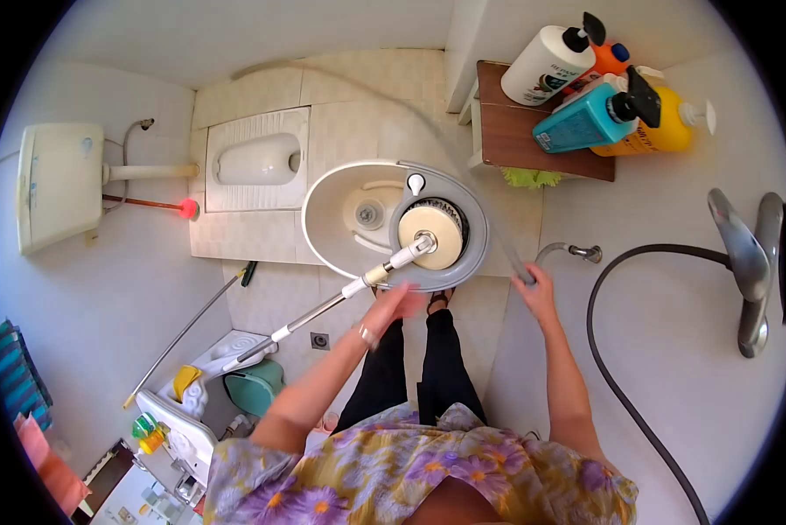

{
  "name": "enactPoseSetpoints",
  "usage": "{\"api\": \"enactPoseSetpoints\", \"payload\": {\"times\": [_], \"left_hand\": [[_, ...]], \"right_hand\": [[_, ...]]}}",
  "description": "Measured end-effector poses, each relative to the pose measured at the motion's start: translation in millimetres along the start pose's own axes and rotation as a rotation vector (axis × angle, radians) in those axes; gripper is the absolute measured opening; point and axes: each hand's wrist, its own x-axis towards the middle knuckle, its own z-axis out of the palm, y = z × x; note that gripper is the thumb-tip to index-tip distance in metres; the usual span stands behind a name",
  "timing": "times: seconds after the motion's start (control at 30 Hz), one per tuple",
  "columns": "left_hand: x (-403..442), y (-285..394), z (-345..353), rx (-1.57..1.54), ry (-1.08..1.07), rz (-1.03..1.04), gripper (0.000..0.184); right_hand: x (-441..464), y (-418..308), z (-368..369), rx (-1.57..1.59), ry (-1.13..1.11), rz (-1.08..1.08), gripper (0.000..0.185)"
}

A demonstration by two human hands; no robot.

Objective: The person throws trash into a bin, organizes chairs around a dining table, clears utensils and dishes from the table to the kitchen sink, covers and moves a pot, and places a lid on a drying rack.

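Observation:
A spin mop bucket (pixel 331 248) stands on the tiled floor before me, with a grey spin basket section on its right side. The round mop head (pixel 431 226) sits in the basket, and its handle (pixel 327 304) slants down to the left toward the washbasin. My left hand (pixel 399 304), slightly blurred, is beside the bucket's near rim with fingers stretched out and nothing visible in it. My right hand (pixel 540 293) is closed around a grey hose (pixel 508 249), to the right of the bucket. The hose arcs, blurred, up and left past the bucket.
A squat toilet (pixel 257 162) lies beyond the bucket at left. Pump bottles (pixel 585 118) crowd a brown shelf (pixel 502 122) at upper right. A wall valve (pixel 590 254), a faucet (pixel 751 271) and a black hose (pixel 607 372) are on the right. The washbasin (pixel 196 446) and green bin (pixel 255 388) stand lower left.

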Motion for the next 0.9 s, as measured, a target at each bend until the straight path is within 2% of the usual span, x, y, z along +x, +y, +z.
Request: {"api": "enactPoseSetpoints", "payload": {"times": [0.1, 0.13, 0.2, 0.27, 0.33, 0.4, 0.5, 0.53, 0.6, 0.73, 0.83, 0.9], "left_hand": [[59.1, 52.7, 39.5, -0.103, -0.110, -0.088, 0.088], [84.7, 59.3, 45.7, -0.285, -0.116, -0.154, 0.083], [97.3, 94.0, 61.9, -0.673, -0.279, -0.030, 0.067], [101.4, 129.4, 66.0, -0.748, 0.000, 0.164, 0.048], [123.3, 143.4, 18.3, -0.677, -0.046, 0.279, 0.033], [112.4, 178.0, -12.8, -0.640, 0.180, 0.324, 0.029], [76.1, 226.6, -62.7, -0.466, 0.254, 0.420, 0.018], [60.6, 239.8, -81.7, -0.363, 0.233, 0.494, 0.019], [20.0, 274.8, -103.2, -0.266, 0.304, 0.548, 0.012], [-61.0, 335.8, -128.8, -0.281, 0.497, 0.677, 0.024], [-118.1, 370.9, -135.3, -0.233, 0.475, 0.640, 0.029], [-146.5, 385.1, -134.2, -0.136, 0.596, 0.762, 0.034]], "right_hand": [[-47.5, -17.0, -16.5, -0.075, -0.015, -0.094, 0.028], [-58.3, -28.4, -21.3, -0.076, -0.014, -0.094, 0.028], [-70.3, -45.9, -30.2, -0.153, -0.160, -0.167, 0.026], [-80.3, -37.1, -36.8, -0.176, -0.224, -0.166, 0.024], [-91.8, -25.5, -40.6, -0.192, -0.287, -0.170, 0.022], [-103.7, -9.2, -38.0, -0.346, -0.446, -0.179, 0.021], [-115.7, 4.9, -35.3, -0.464, -0.519, -0.181, 0.024], [-119.5, 11.9, -32.7, -0.459, -0.518, -0.179, 0.024], [-125.6, 28.2, -24.1, -0.615, -0.602, -0.210, 0.035], [-120.8, 46.5, -9.4, -0.704, -0.654, -0.267, 0.045], [-114.9, 41.2, -1.8, -0.656, -0.568, -0.339, 0.041], [-110.8, 39.2, 4.8, -0.674, -0.658, -0.285, 0.054]]}}
